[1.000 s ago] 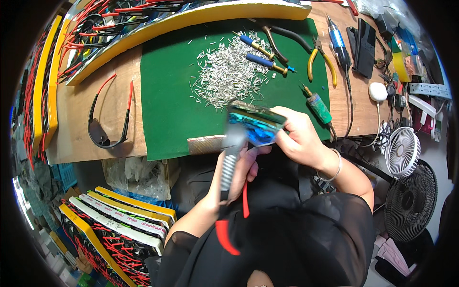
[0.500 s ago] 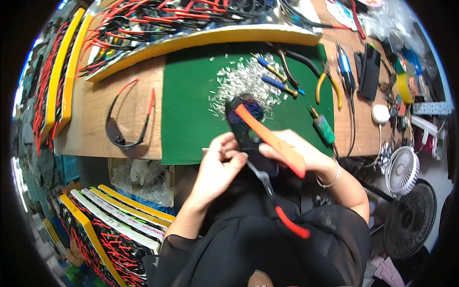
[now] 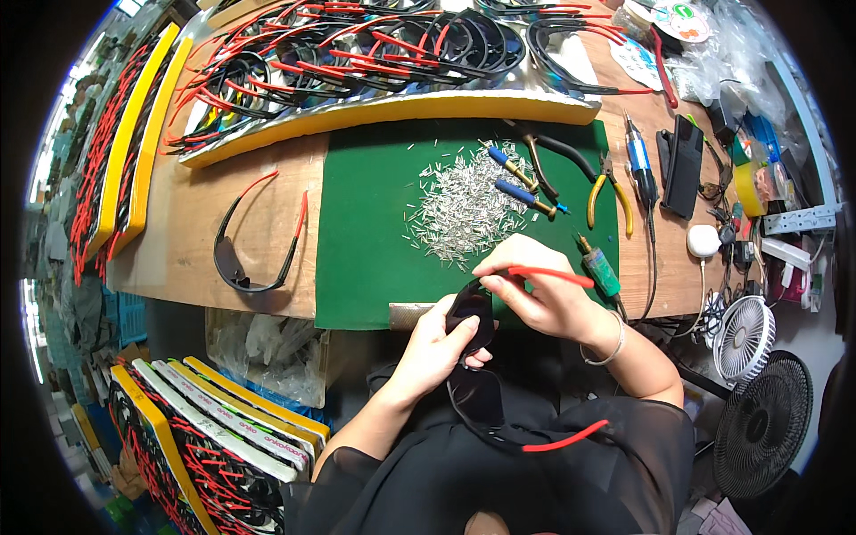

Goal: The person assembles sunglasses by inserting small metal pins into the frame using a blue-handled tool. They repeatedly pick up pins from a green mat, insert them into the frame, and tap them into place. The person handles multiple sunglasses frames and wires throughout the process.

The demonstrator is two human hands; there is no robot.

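Note:
A pair of black sunglasses (image 3: 478, 398) with dark lenses and red temple tips is held between my hands at the table's near edge. My left hand (image 3: 426, 355) grips the front of the frame, thumb across one lens. My right hand (image 3: 546, 301) pinches the far temple close to its hinge, and that temple's red tip passes by the fingers. The other temple points right over my lap. Just beyond my hands, a heap of small silvery pins (image 3: 468, 209) lies on the green mat (image 3: 357, 232). What lies under the right fingertips is hidden.
Blue-handled screwdrivers (image 3: 514, 190), yellow-handled pliers (image 3: 626, 207) and a green-handled tool (image 3: 601, 271) lie to the right. Another pair of sunglasses (image 3: 234, 267) rests at left. A yellow-edged tray (image 3: 383, 111) full of sunglasses stands behind. Fans (image 3: 745, 335) are at far right.
The sunglasses have been turned, so the lenses face up in my left hand. My right hand has moved up to the far temple near its hinge. The view has shifted slightly.

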